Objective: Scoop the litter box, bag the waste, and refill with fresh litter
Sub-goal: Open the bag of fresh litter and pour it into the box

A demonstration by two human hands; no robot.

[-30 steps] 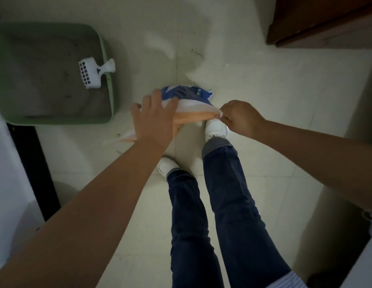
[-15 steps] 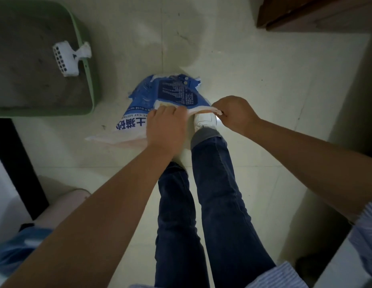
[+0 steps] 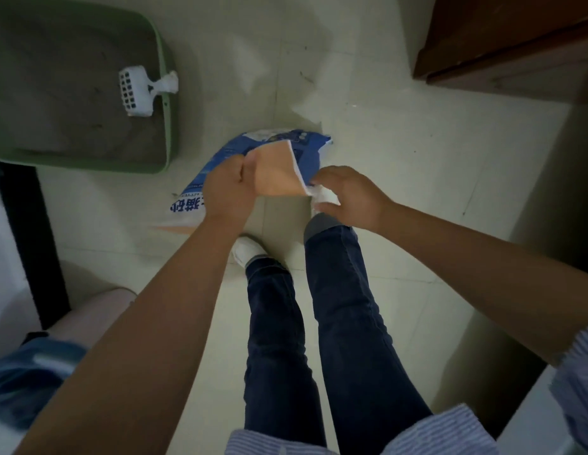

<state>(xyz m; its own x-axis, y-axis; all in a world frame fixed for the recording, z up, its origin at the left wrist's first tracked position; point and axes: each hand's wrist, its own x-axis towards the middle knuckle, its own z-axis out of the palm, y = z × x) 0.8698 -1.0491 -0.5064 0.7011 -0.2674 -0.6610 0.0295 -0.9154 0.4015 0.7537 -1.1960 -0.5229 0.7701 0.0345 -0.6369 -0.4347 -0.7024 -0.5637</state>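
Note:
A blue and white litter bag point(image 3: 220, 165) with a peach inner side stands on the tiled floor in front of my feet. My left hand point(image 3: 228, 188) grips the left part of its top edge. My right hand point(image 3: 348, 197) pinches the right corner of that edge, its other fingers spread. Between the hands the top flap is folded up, showing peach. A green litter box point(image 3: 167, 103) filled with grey litter sits at the upper left. A white slotted scoop point(image 3: 136, 91) lies in it, handle resting on the right rim.
A dark wooden cabinet point(image 3: 502, 44) fills the upper right corner. A black post point(image 3: 30, 238) runs down the left side beside a white surface. A pinkish object point(image 3: 95, 316) and something blue point(image 3: 26, 382) lie at the lower left. My legs and white shoes stand behind the bag.
The bag's top edge, stretched flat between both hands before, is now folded up into a peach flap. My left hand has closed on the edge; my right fingers have spread.

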